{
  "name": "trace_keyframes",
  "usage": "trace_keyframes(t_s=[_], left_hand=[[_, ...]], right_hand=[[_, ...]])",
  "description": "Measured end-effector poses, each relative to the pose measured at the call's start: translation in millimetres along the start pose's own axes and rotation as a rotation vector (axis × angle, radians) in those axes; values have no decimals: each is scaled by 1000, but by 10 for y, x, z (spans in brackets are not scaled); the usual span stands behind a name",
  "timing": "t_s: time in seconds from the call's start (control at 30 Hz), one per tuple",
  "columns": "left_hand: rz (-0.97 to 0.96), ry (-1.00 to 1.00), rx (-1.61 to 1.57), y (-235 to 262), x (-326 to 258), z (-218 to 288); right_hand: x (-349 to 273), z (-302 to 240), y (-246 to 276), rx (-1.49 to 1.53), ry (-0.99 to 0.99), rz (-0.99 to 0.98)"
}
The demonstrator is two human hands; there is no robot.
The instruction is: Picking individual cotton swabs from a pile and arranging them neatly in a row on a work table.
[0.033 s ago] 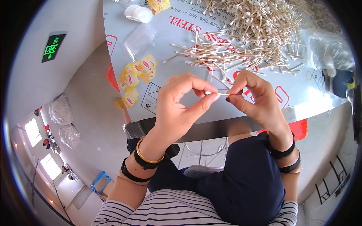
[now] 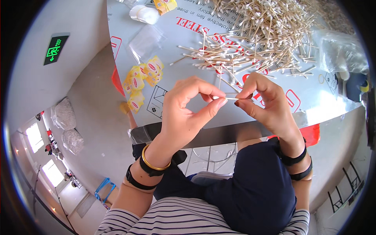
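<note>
In the head view, the swab (image 2: pixel 231 98) is at the centre, over the near part of the table (image 2: pixel 180 39), bridging the small gap between the hands. At its nine o'clock the left hand (image 2: pixel 178 107) pinches it just behind a white tip, thumb against forefinger; at three o'clock the right hand (image 2: pixel 270 100) pinches the stick likewise, hiding its other end. The step in hand looks like handling this one swab at both ends. Around it, loose swabs (image 2: pixel 223 55) lie at twelve o'clock, the heap (image 2: pixel 274 31) at one, a clear sheet (image 2: pixel 337 51) at two, yellow labels (image 2: pixel 137 82) at nine and clear bags (image 2: pixel 145 43) at ten. The next move seems to call for a light, level grip, with one pinch easing while the other steadies the thin stick
</note>
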State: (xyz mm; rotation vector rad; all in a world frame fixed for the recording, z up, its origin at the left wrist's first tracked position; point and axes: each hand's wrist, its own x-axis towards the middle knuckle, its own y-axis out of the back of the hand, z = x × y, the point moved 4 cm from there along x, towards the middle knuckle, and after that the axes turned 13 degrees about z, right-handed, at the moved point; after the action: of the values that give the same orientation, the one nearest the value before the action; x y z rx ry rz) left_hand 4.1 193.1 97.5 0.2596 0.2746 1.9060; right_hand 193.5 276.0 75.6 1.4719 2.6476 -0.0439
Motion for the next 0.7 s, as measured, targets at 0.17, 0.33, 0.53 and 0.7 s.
trace_keyframes(t_s=[0.17, 0.33, 0.53, 0.7], left_hand=[[61, 20, -83, 7, -45, -17], [72, -3, -106, 37, -85, -49], [82, 52, -198, 40, -130, -126], [91, 43, -218, 34, -146, -150]], right_hand=[[-29, -5, 29, -12, 47, 34], [-8, -27, 29, -54, 132, 33], [-3, -63, 18, -98, 173, 42], [-2, -63, 21, -100, 186, 47]])
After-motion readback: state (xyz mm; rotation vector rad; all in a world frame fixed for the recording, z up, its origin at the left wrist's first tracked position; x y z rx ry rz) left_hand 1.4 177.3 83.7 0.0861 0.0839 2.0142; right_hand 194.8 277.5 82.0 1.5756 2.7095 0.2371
